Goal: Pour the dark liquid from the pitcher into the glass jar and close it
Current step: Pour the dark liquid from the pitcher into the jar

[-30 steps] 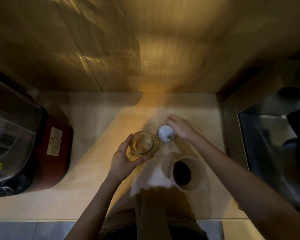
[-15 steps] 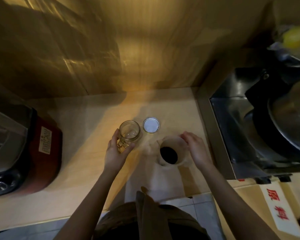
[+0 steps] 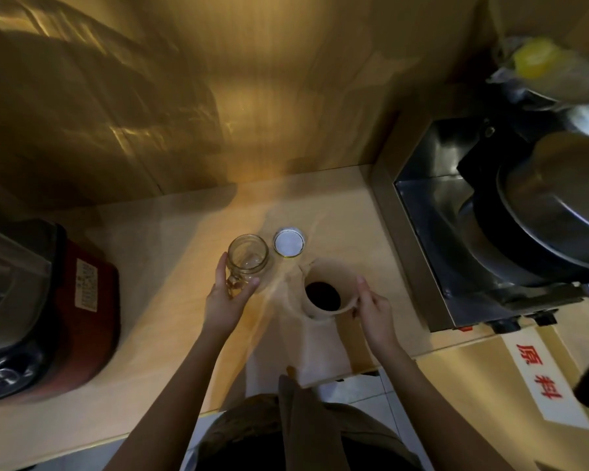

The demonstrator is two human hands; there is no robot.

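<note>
An empty clear glass jar (image 3: 247, 255) with a side handle stands upright and uncovered on the wooden counter (image 3: 170, 239). My left hand (image 3: 227, 299) grips it at the handle. Its round white lid (image 3: 288, 242) lies flat on the counter just right of the jar. A pale pitcher (image 3: 327, 294) holding dark liquid stands in front of the lid, spout toward the jar. My right hand (image 3: 373, 309) has its fingers closed on the pitcher's right side at the handle.
A red and black appliance (image 3: 48, 311) with a clear cover fills the counter's left end. A steel unit (image 3: 463, 232) with a large metal pot lid (image 3: 558, 198) stands on the right. A white label with red characters (image 3: 541, 379) lies at the lower right.
My right hand left the lid lying on the counter, came back to the pitcher and closed on its handle side. My left hand has kept hold of the jar. The view swung right.
</note>
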